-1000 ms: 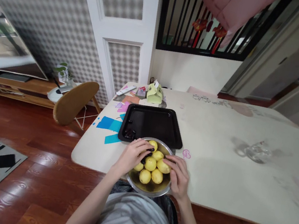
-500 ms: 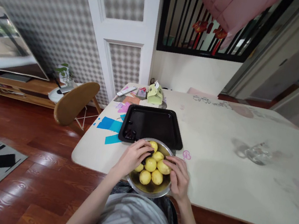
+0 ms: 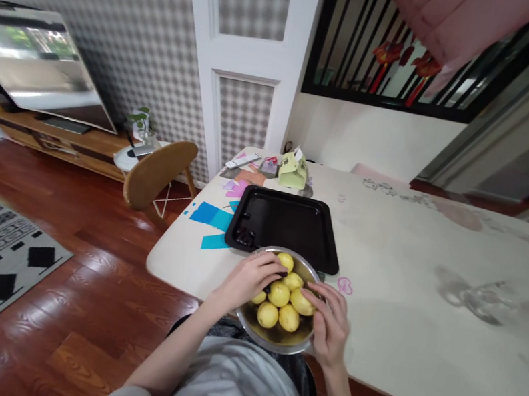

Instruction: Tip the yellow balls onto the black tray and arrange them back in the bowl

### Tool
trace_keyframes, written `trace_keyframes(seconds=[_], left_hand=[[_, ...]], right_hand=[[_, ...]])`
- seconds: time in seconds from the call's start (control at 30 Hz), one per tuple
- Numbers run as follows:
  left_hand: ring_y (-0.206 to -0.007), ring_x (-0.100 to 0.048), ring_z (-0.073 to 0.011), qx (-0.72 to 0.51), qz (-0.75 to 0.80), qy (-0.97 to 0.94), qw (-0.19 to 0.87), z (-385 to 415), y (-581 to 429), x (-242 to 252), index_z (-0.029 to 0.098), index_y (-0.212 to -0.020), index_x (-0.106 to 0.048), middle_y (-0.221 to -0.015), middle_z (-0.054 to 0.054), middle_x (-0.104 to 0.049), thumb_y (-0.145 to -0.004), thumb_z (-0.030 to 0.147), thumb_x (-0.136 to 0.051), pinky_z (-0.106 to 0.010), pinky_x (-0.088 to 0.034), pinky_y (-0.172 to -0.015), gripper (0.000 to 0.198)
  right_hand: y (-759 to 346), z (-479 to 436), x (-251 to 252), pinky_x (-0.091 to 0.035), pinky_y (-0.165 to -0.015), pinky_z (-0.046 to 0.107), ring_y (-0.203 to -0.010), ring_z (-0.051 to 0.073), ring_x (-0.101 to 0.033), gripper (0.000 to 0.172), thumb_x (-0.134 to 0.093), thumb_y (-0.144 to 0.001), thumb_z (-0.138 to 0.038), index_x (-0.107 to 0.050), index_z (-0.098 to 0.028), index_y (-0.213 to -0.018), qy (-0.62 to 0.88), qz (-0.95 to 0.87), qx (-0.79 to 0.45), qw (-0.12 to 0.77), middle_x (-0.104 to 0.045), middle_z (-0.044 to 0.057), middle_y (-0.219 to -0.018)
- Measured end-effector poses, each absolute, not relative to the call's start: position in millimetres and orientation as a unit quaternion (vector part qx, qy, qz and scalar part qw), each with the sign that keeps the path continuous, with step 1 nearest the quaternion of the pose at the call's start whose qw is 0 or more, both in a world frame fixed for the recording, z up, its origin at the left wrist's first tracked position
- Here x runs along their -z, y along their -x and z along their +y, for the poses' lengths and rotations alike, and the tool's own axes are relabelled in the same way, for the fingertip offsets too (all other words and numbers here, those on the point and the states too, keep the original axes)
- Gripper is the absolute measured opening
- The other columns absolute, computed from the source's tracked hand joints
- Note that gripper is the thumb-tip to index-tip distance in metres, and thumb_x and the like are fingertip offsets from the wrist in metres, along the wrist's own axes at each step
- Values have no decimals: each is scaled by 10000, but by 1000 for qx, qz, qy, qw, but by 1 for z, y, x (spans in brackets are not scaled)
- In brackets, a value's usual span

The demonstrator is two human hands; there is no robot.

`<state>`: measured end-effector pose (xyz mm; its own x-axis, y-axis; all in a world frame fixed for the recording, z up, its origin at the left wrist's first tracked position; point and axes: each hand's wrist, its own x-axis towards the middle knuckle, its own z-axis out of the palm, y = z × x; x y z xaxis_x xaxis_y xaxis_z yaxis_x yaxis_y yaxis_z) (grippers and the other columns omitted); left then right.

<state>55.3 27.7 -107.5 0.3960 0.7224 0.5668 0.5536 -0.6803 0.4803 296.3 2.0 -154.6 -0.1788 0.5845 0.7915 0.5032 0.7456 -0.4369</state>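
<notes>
A round metal bowl (image 3: 247, 329) of yellow lemons (image 3: 279, 294) sits at the table's near edge, in front of my body. My left hand (image 3: 253, 279) reaches over the bowl's left side, its fingers closed on small dark elongated pieces (image 3: 268, 288) that show below the fingertips. At the opposite rim, my right hand (image 3: 331, 321) is curled over the bowl's edge, fingertips touching the rightmost lemon. Just beyond the bowl lies a black rectangular tray (image 3: 290, 226), with several dark shiny pieces (image 3: 245, 237) in its near left corner.
On the white table (image 3: 402, 315) stand a green tissue box (image 3: 293, 170), a white remote (image 3: 243, 161) and a clear glass object (image 3: 485, 301) on the right. A wooden chair (image 3: 161, 174) is at the left. Above hangs a pink balloon (image 3: 456, 20).
The view has swung slightly left, so everything appears further right. Both hands keep nearly the same place at the bowl, and the lemons look unmoved.
</notes>
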Motion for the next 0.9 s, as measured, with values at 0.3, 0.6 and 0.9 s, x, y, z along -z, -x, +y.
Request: trace_keyframes(seconds=[0.3, 0.6, 0.9], left_hand=[[-1072, -727, -233, -390, 380, -835, 81, 27, -55, 110, 225, -1193, -738, -1150, -90, -740, -1084, 227, -515, -390, -619, -948, 249], [-1070, -692, -240, -334, 363, -869, 46, 22, -56, 107, 243, -1237, -720, -1165, -70, -741, -1055, 173, -559, -401, -571, -954, 253], [-1207, -653, -246, -319, 349, -879, 63, 23, -55, 108, 240, -1255, -718, -1198, -57, -758, -1024, 92, -556, -433, -517, -1060, 319]], right_hand=[[-296, 2, 154, -510, -990, 546, -1192, 300, -623, 394, -445, -1026, -190, -723, -289, -1287, 347, -772, -35, 532, -712, 84, -1261], [-294, 0, 152, -511, -1007, 537, -1196, 297, -629, 397, -448, -1030, -210, -731, -295, -1296, 353, -768, -44, 533, -718, 76, -1261], [-293, 0, 153, -513, -1014, 542, -1195, 301, -630, 386, -456, -1025, -227, -742, -276, -1279, 356, -763, -44, 538, -721, 87, -1255]])
